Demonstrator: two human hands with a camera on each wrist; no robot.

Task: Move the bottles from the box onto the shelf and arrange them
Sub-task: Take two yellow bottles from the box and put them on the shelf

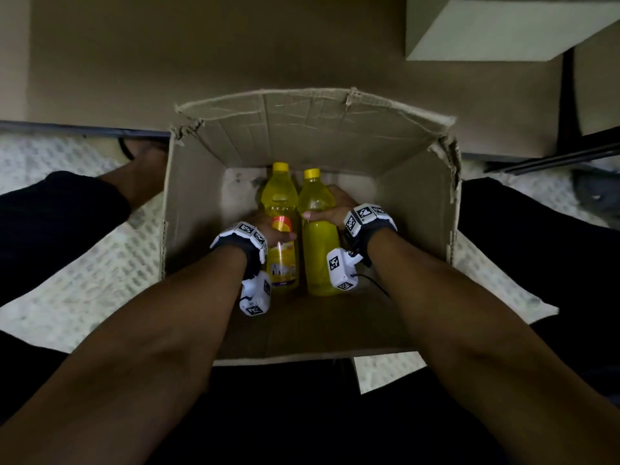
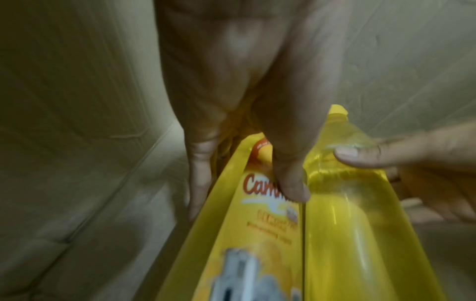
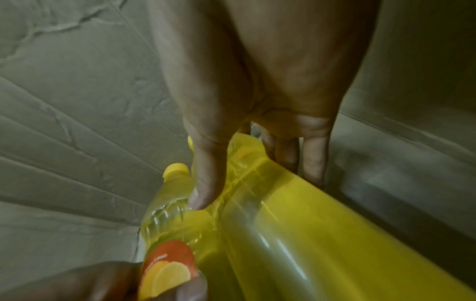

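Lying side by side, caps pointing away, both bottles rest in the cardboard box point(image 1: 416, 203). The left hand point(image 1: 268, 226) grips the labelled bottle point(image 1: 281, 229); the right hand point(image 1: 327, 209) grips the plain bottle point(image 1: 317, 250).

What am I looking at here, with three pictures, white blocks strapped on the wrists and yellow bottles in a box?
No robot here: a person works with bare hands and wears three cameras. The big picture comes from a camera on the head, looking down. The other two come from the white cameras strapped to each wrist, looking along the fingers. An open cardboard box sits between the person's legs, with two yellow bottles lying side by side on its floor. The left hand grips the labelled bottle, thumb across its label. The right hand grips the plain bottle, thumb on top and fingers down its far side. The shelf is not clearly in view.
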